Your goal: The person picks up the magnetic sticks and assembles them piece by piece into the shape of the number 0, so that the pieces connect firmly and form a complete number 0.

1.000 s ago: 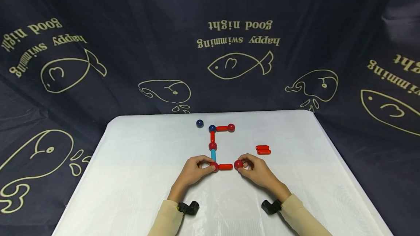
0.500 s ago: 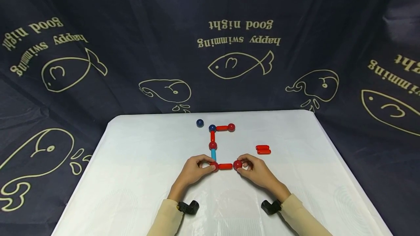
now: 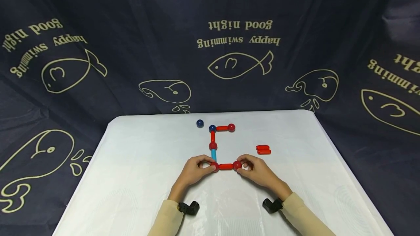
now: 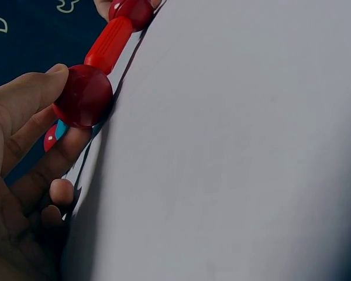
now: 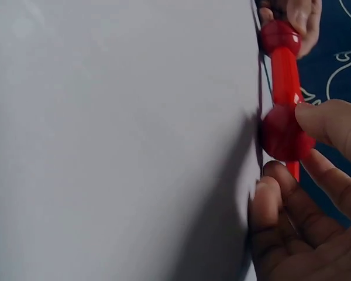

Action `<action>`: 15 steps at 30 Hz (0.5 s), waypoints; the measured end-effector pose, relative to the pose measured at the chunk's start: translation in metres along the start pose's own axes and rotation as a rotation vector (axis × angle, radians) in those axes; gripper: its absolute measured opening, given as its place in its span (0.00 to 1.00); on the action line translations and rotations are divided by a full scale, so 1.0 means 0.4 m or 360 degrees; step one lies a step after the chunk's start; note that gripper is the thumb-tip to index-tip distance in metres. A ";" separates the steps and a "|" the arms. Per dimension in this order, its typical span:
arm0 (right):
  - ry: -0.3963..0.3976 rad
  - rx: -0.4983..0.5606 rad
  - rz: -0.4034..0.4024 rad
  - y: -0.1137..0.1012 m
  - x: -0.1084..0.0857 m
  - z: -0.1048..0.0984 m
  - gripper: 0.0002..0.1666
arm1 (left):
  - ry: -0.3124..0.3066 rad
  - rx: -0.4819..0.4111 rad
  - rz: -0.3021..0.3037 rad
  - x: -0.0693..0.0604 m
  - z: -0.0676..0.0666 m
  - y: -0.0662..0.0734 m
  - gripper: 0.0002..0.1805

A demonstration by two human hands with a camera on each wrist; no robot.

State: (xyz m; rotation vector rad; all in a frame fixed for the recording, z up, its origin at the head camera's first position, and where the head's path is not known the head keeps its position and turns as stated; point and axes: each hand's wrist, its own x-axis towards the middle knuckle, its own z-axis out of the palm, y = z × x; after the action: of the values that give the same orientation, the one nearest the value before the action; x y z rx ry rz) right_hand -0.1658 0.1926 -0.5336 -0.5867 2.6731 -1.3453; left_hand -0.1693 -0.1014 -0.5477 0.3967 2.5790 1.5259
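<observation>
My left hand (image 3: 194, 169) pinches a red ball (image 4: 83, 96) at the near left corner of a chain of balls and rods. From that ball a red rod (image 3: 226, 166) runs right to a second red ball (image 5: 286, 132), which my right hand (image 3: 259, 170) pinches between thumb and fingers. Rod and right ball touch. A light blue rod (image 3: 214, 154) leads away from the left ball to a middle red ball (image 3: 213, 145). Beyond it come another red rod (image 3: 213, 136), a dark blue ball (image 3: 212, 129), a far red rod (image 3: 221, 128) and a far red ball (image 3: 231, 127).
Two loose red rods (image 3: 263, 150) lie side by side to the right of the chain. A loose dark blue ball (image 3: 199, 123) sits near the back edge of the white table (image 3: 147, 145). Dark patterned cloth (image 3: 236, 94) hangs behind the table.
My right hand has brought its red ball slightly left, closing the small gap to the red rod's end. The left hand has stayed on its ball.
</observation>
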 end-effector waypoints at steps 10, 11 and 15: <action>0.0156 -0.0202 -0.0068 0.025 -0.001 -0.097 0.21 | 0.0003 0.0009 0.0006 0.002 0.003 -0.005 0.10; 0.0187 -0.0219 -0.0065 0.029 -0.002 -0.109 0.21 | 0.0004 0.0012 0.0005 0.002 0.003 -0.005 0.10; 0.0259 -0.0283 -0.0027 0.048 -0.009 -0.153 0.21 | 0.0006 0.0013 0.0001 0.001 0.002 -0.005 0.10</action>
State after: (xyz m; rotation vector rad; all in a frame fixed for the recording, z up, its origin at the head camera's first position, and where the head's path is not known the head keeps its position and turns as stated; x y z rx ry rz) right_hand -0.1834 0.2504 -0.5118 -0.5388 2.9471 -1.2165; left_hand -0.1696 -0.1015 -0.5498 0.3965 2.5890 1.5179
